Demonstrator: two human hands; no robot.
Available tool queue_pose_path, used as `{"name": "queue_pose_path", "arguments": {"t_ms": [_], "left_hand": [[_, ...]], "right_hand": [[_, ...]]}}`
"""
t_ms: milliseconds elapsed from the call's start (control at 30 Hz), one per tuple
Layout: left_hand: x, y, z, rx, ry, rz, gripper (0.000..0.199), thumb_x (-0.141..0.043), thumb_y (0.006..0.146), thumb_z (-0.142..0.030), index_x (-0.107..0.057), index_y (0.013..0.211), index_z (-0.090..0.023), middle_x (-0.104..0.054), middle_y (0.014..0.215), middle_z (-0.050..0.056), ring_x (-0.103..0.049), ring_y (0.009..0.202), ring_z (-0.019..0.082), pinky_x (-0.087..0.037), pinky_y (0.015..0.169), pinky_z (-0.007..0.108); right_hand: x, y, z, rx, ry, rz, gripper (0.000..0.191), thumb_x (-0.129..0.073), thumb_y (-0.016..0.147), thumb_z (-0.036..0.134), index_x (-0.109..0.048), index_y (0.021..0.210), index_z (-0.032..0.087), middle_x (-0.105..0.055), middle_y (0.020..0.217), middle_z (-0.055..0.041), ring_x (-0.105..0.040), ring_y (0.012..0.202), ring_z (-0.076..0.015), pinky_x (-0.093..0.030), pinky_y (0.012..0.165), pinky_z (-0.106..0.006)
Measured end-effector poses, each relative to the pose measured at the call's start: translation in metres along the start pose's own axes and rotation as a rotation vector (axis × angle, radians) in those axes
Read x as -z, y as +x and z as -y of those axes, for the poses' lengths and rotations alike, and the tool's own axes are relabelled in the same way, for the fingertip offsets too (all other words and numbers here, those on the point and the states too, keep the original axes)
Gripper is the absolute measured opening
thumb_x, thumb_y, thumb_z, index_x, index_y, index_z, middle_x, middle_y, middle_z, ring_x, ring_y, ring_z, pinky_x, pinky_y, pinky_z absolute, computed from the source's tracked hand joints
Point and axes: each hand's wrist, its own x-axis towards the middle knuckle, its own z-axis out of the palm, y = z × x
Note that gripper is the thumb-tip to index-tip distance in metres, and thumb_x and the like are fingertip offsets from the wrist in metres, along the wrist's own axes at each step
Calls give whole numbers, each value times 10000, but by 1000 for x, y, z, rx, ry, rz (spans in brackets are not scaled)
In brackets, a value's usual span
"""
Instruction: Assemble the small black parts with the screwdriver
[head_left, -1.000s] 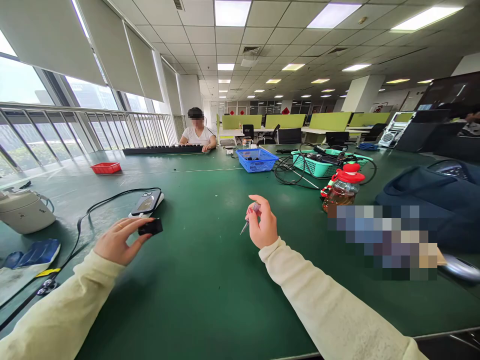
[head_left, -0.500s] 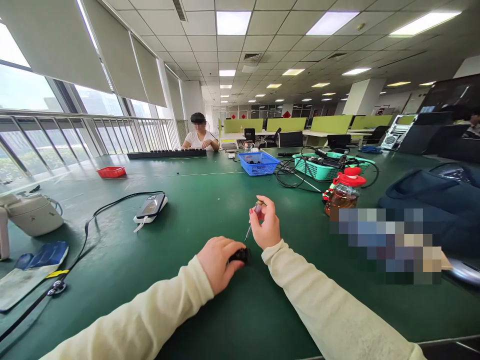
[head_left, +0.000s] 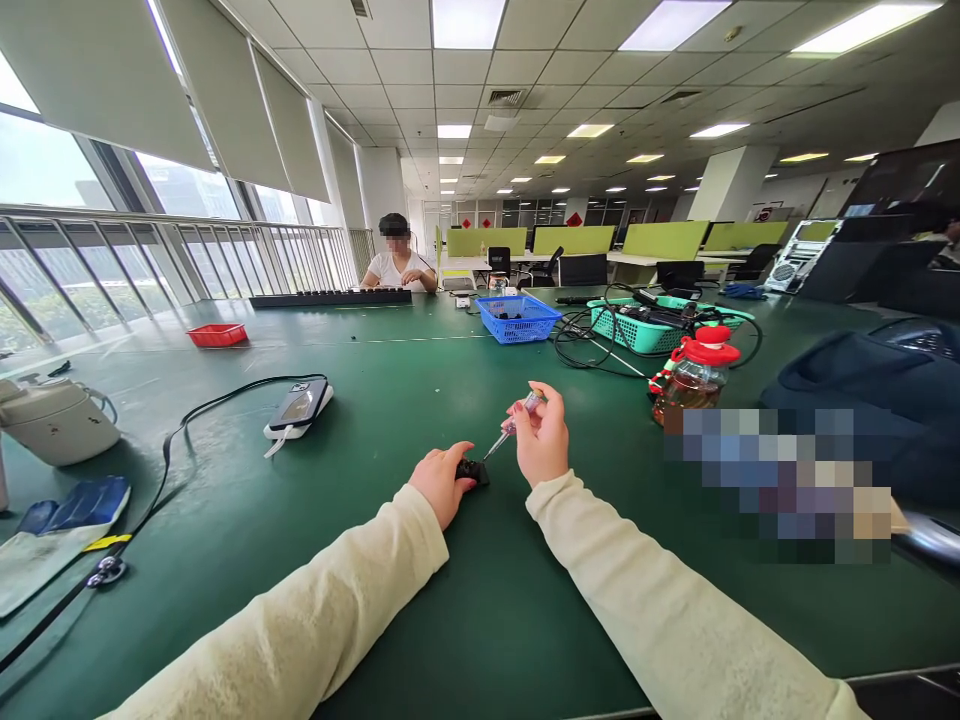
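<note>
My left hand (head_left: pixel 442 484) is closed on a small black block-like part (head_left: pixel 472 472), pressed between thumb and fingers on the green tabletop (head_left: pixel 465 620). What the part is cannot be made out. In my right hand (head_left: pixel 544 440) is a slim screwdriver (head_left: pixel 510 428) with a clear handle, gripped by thumb and fingers. Its shaft slants down to the left, and the tip is at the right end of the black part. Whether the tip touches it is too small to tell.
Ahead stand a blue basket (head_left: pixel 519 322) and a green basket (head_left: pixel 645 335) with cables. To the right are a red-lidded jar (head_left: pixel 694 380) and a dark bag (head_left: pixel 862 410). A phone on a white block (head_left: pixel 300 405), a red tray (head_left: pixel 217 336) and a cord lie left. Another person (head_left: pixel 397 262) sits opposite.
Both hands have moved slightly forward, the black part with my left. The screwdriver has tilted from nearly upright to a flatter slant, with its handle further right.
</note>
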Motion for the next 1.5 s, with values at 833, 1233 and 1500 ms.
{"name": "queue_pose_path", "arguments": {"t_ms": [833,1233,1500], "left_hand": [[-4,4,4,3,-29,8,368,-629,785,-233,-631,1152,-212,-706,1029,67,-602,1030,249,-481,946,384],[2,1,-1,19,-35,41,368,-631,796,-240,-631,1162,-199,-702,1032,81,-593,1054,257,-480,947,393],[-3,2,5,15,-111,37,379,-633,783,-211,-637,1162,-210,-702,1058,67,-582,1051,246,-462,972,386]], "right_hand": [[-2,-7,2,108,-12,166,278,-512,906,331,-425,1151,233,-615,847,-3,-664,641,-134,-579,652,-319],[-2,-9,4,77,-37,148,326,-549,882,366,-447,1160,228,-608,851,-8,-662,637,-134,-586,663,-317],[-5,-3,-2,78,-74,147,363,-552,880,372,-480,1206,230,-607,825,1,-634,626,-125,-581,645,-308]]}}
